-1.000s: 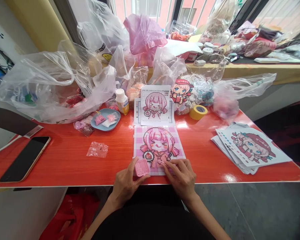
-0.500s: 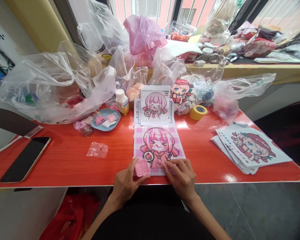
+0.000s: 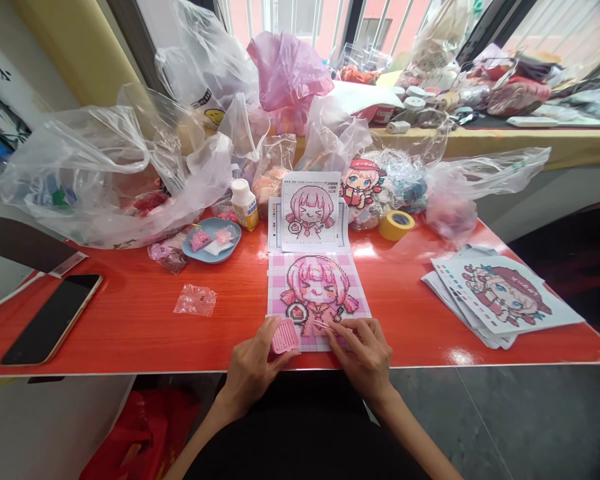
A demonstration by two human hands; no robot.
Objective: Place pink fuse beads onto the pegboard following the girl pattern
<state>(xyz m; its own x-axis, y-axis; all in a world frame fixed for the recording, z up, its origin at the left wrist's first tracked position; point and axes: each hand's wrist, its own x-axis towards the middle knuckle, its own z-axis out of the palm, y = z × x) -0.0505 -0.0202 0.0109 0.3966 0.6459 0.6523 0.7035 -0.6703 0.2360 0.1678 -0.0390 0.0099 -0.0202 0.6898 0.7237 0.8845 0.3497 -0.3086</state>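
Between thumb and fingers, my left hand (image 3: 254, 357) holds a small pink ridged bead tray (image 3: 285, 336), tilted over the lower left corner of the bead picture. My right hand (image 3: 364, 350) is pinched on pink tweezers (image 3: 323, 325), whose tips point left at the picture's lower middle. The bead picture (image 3: 316, 290) shows a pink-haired figure on a pink checked ground and lies flat before me. A single bead at the tips is too small to make out. Behind it leans a printed pattern sheet (image 3: 311, 213) of the same figure.
A blue plate (image 3: 211, 241) with small bead bags, a white bottle (image 3: 244, 204) and yellow tape (image 3: 397, 225) stand farther back. An empty-looking bag (image 3: 195, 301) and a phone (image 3: 53, 320) lie left, printed sheets (image 3: 500, 293) right. Plastic bags (image 3: 95, 167) crowd the back edge.
The bead tray in my left hand has tilted very slightly. My right hand and the tweezers stay practically in the same place.
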